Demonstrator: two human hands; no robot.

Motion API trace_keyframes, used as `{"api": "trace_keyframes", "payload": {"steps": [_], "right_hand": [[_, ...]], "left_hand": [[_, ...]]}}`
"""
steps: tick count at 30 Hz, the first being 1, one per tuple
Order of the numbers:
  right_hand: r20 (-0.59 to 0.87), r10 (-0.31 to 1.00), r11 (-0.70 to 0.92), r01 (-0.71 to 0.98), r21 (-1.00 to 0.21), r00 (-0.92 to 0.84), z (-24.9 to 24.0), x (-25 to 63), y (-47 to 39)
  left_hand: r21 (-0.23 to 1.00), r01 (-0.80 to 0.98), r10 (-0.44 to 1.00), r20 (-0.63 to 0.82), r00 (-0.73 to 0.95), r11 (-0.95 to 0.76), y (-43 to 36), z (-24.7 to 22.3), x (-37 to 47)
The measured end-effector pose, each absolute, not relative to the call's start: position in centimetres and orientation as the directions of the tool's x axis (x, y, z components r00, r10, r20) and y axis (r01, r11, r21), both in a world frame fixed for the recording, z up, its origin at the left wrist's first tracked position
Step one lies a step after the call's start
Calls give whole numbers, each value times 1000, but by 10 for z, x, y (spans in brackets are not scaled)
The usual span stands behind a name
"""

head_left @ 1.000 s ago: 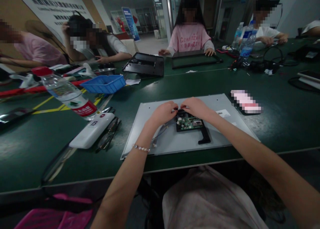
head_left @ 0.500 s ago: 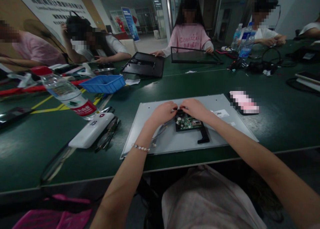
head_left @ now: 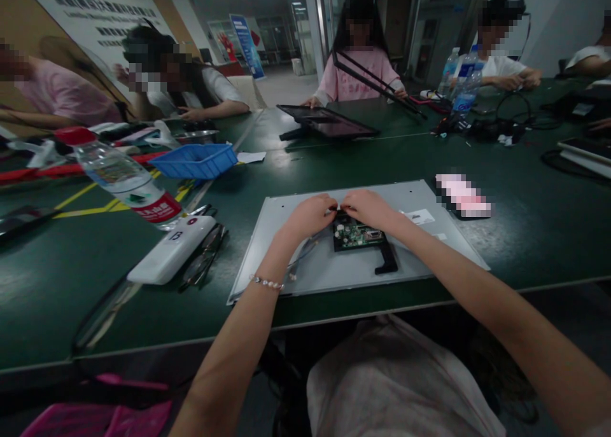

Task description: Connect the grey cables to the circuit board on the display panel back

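Observation:
A green circuit board (head_left: 358, 235) in a black bracket (head_left: 387, 259) lies on a flat grey metal panel (head_left: 267, 259). My left hand (head_left: 312, 213) and my right hand (head_left: 370, 206) meet at the far left corner of the board, fingers bent and pressed together. Something small and dark is between the fingertips, too hidden to name. Thin loose wires (head_left: 303, 254) run out on the panel left of the board, below my left hand.
Left of the panel are a white power bank (head_left: 172, 249), glasses (head_left: 205, 259), a water bottle (head_left: 128, 179) and a blue tray (head_left: 195, 160). A phone (head_left: 463, 195) lies to the right. Across the table a person handles a black frame (head_left: 377, 84) and a black panel (head_left: 329, 120).
My hands stay at the same corner of the board with hardly any movement. Across the table, the person's black panel has shifted right and the thin frame has been tilted up.

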State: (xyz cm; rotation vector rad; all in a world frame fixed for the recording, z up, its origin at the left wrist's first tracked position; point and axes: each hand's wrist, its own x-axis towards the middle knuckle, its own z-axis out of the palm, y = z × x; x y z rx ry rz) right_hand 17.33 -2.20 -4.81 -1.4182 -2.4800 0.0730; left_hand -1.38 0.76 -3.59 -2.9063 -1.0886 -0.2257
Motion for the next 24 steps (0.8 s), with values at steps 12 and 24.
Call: {"api": "trace_keyframes", "payload": {"steps": [12,24], "right_hand": [[231,868,490,833,-256,-440,-50,171,-21],[245,923,381,784,-490,-296,-8,210,-26]], "left_hand": [[45,659,657,157,737,-750,11,-36,-15],[234,692,730,165,663,-682,9,-15,-27]]}}
